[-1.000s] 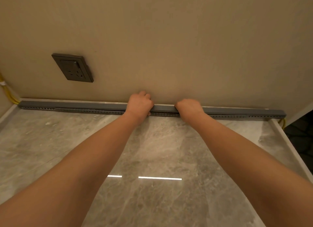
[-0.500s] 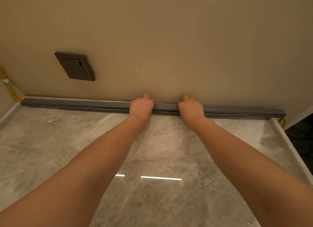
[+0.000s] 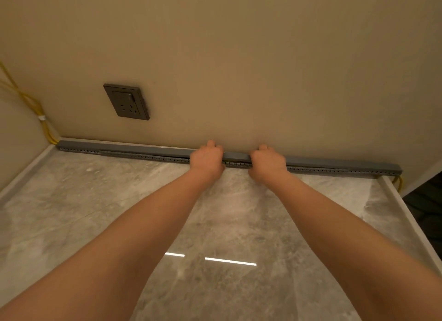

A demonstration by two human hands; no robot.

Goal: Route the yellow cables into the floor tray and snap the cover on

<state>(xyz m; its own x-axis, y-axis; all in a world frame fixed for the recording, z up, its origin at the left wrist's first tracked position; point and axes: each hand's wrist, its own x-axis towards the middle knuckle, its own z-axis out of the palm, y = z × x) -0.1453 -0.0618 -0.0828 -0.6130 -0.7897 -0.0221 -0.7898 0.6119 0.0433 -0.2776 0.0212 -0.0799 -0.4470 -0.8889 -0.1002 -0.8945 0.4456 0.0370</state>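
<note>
A long grey slotted floor tray (image 3: pixel 148 158) runs along the foot of the beige wall, with its grey cover (image 3: pixel 235 156) lying on top. My left hand (image 3: pixel 207 158) and my right hand (image 3: pixel 267 164) both curl over the cover near the middle, a short gap between them, fingers hooked behind its far edge. Yellow cables (image 3: pixel 39 114) come down the left corner, bound by a white tie, and enter the tray's left end. A yellow loop (image 3: pixel 400 182) comes out at the right end. The cables inside the tray are hidden.
A dark wall socket (image 3: pixel 126 101) sits on the wall above the tray's left half. The glossy grey marble floor (image 3: pixel 95 213) has a raised pale border (image 3: pixel 406 215) at the right, with a dark floor beyond it.
Both hands have slid a little closer together along the cover and shifted slightly right. The view has tilted, so more of the left corner cables shows.
</note>
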